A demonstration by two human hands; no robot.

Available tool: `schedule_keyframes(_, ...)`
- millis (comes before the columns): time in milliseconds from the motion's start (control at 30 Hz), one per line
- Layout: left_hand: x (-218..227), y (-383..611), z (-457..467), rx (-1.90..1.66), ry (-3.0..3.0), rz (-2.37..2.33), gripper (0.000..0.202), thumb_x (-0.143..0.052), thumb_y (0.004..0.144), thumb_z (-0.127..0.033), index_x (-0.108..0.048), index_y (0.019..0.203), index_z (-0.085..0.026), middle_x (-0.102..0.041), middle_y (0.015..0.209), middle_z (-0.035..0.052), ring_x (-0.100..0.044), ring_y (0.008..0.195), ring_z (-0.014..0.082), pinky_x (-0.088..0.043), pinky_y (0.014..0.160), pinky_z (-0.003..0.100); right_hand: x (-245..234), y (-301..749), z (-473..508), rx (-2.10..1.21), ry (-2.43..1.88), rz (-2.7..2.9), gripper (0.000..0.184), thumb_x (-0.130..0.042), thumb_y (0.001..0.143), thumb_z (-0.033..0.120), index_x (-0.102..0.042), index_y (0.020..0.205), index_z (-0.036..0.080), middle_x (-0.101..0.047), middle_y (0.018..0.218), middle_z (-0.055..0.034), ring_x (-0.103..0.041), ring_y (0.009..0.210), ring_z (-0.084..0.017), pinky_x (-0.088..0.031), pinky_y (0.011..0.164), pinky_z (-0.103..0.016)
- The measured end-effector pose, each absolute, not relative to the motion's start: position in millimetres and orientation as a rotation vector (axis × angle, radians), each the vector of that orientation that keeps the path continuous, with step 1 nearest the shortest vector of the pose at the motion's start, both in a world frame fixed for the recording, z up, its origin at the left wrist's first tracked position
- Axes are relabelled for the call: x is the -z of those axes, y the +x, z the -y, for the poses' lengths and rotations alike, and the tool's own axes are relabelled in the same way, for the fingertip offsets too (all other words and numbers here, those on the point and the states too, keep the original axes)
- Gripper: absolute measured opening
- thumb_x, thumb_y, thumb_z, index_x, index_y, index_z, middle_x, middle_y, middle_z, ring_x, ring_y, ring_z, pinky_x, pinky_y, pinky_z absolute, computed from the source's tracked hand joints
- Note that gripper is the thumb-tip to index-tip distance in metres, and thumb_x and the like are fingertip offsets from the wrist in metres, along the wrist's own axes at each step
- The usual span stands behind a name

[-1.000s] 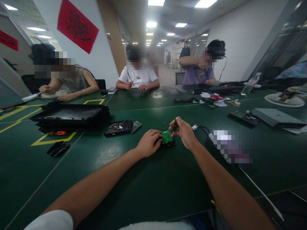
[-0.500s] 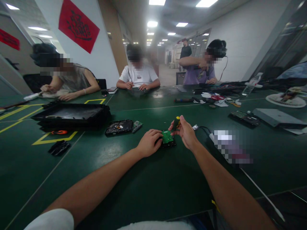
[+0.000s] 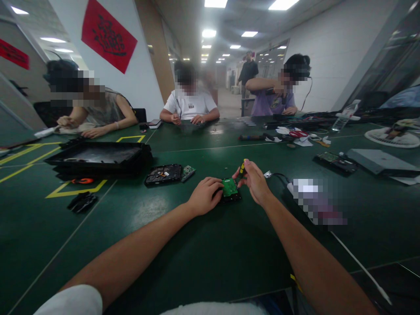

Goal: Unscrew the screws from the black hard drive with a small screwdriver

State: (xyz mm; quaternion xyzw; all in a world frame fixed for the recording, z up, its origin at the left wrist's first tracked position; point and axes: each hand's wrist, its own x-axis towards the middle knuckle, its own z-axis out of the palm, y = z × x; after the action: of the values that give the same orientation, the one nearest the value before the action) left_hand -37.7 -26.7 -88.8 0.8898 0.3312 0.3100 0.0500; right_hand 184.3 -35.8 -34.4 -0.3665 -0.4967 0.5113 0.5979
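A hard drive (image 3: pixel 230 188), its green circuit board facing up, lies on the green table in front of me. My left hand (image 3: pixel 206 195) is closed on its left side, fingers resting over the board's edge. In my right hand (image 3: pixel 255 183) is a screwdriver (image 3: pixel 242 169) with a yellow and dark handle, held upright with a slight tilt. Its shaft points down at the board's right side; whether the tip sits in a screw is too small to tell. Left of my hands lie an opened hard drive (image 3: pixel 163 175) and a small loose circuit board (image 3: pixel 188 173).
Stacked black trays (image 3: pixel 98 159) stand at the left, with a black crumpled item (image 3: pixel 82 202) nearer me. At the right are a power strip (image 3: pixel 308 208), another drive (image 3: pixel 335 162), a grey metal case (image 3: pixel 382 164) and a plastic bottle (image 3: pixel 344 117). Several people sit across the table.
The screwdriver handle has turned and leans a little differently in my right hand. My left hand keeps its place on the drive. A person in the background has moved left.
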Motion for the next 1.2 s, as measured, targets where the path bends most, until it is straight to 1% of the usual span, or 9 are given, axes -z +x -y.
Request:
schedule_keyframes(167, 89.4, -37.9, 26.3, -0.948, 2.701, -1.002, 0.022, -0.057, 0.099, -0.026, -0.068, 0.118, -0.023, -0.069, 0.126, 0.0116, -0.062, 0.120, 0.0289, -0.053, 0.103, 0.053, 31.3, 185.7, 36.7, -1.132, -0.874, 1.178, 0.040, -0.072, 0.086, 0.063, -0.062, 0.089, 0.024, -0.066, 0.082, 0.0001, -0.066, 0.075, -0.015, -0.046, 0.045, -0.020)
schedule_keyframes(267, 89.0, -38.1, 26.7, -0.942, 2.700, -1.010, 0.022, -0.056, 0.100, -0.026, -0.068, 0.118, -0.023, -0.068, 0.126, 0.0116, -0.062, 0.121, 0.0283, -0.053, 0.103, 0.052, 30.3, 186.5, 36.2, -1.107, -0.851, 1.162, 0.038, -0.073, 0.086, 0.061, -0.062, 0.091, 0.025, -0.067, 0.084, 0.0005, -0.065, 0.072, -0.015, -0.045, 0.045, -0.020)
schedule_keyframes(433, 90.8, -38.5, 25.5, -0.938, 2.697, -1.013, 0.022, -0.056, 0.099, -0.026, -0.068, 0.118, -0.023, -0.069, 0.126, 0.0112, -0.062, 0.120, 0.0281, -0.052, 0.104, 0.052, 30.6, 186.6, 36.3, -1.111, -0.794, 1.145, 0.035, -0.065, 0.092, 0.060, -0.060, 0.099, 0.026, -0.071, 0.086, -0.0011, -0.070, 0.084, -0.019, -0.050, 0.048, -0.022)
schedule_keyframes(567, 92.0, -38.8, 24.6, -0.930, 2.701, -1.023, 0.023, -0.057, 0.099, -0.026, -0.068, 0.119, -0.023, -0.068, 0.127, 0.0112, -0.062, 0.121, 0.0283, -0.052, 0.104, 0.052, 32.5, 186.5, 35.8, -1.118, -0.773, 1.155, 0.038, -0.061, 0.094, 0.063, -0.063, 0.103, 0.025, -0.073, 0.090, -0.0030, -0.072, 0.089, -0.021, -0.050, 0.049, -0.024)
schedule_keyframes(733, 89.6, -38.3, 26.1, -0.922, 2.699, -1.019, 0.023, -0.056, 0.100, -0.026, -0.067, 0.119, -0.023, -0.068, 0.127, 0.0110, -0.062, 0.120, 0.0281, -0.052, 0.103, 0.052, 33.2, 185.8, 35.1, -1.153, -0.789, 1.102, 0.048, -0.060, 0.091, 0.071, -0.066, 0.102, 0.024, -0.072, 0.089, -0.0035, -0.069, 0.081, -0.019, -0.051, 0.052, -0.025)
schedule_keyframes(933, 89.4, -37.8, 26.8, -0.923, 2.695, -1.022, 0.022, -0.056, 0.100, -0.027, -0.068, 0.118, -0.023, -0.069, 0.127, 0.0111, -0.062, 0.121, 0.0286, -0.052, 0.103, 0.052, 30.4, 186.0, 36.6, -1.159, -0.798, 1.143, 0.039, -0.072, 0.086, 0.063, -0.065, 0.097, 0.026, -0.067, 0.086, -0.0004, -0.067, 0.079, -0.017, -0.050, 0.051, -0.023)
schedule_keyframes(1100, 88.8, -38.2, 26.5, -0.924, 2.697, -1.009, 0.022, -0.056, 0.100, -0.026, -0.068, 0.118, -0.023, -0.069, 0.126, 0.0110, -0.062, 0.120, 0.0287, -0.052, 0.103, 0.053, 29.9, 187.6, 36.2, -1.217, -0.802, 1.141, 0.046, -0.063, 0.089, 0.069, -0.069, 0.101, 0.025, -0.067, 0.085, -0.0018, -0.067, 0.078, -0.017, -0.052, 0.053, -0.025)
schedule_keyframes(1200, 88.8, -38.4, 26.4, -0.925, 2.696, -1.006, 0.022, -0.056, 0.100, -0.026, -0.068, 0.119, -0.023, -0.069, 0.126, 0.0109, -0.062, 0.120, 0.0285, -0.052, 0.103, 0.052, 30.6, 188.1, 34.8, -1.232, -0.803, 1.090, 0.050, -0.060, 0.090, 0.071, -0.068, 0.103, 0.023, -0.069, 0.083, -0.0023, -0.068, 0.074, -0.018, -0.051, 0.052, -0.026)
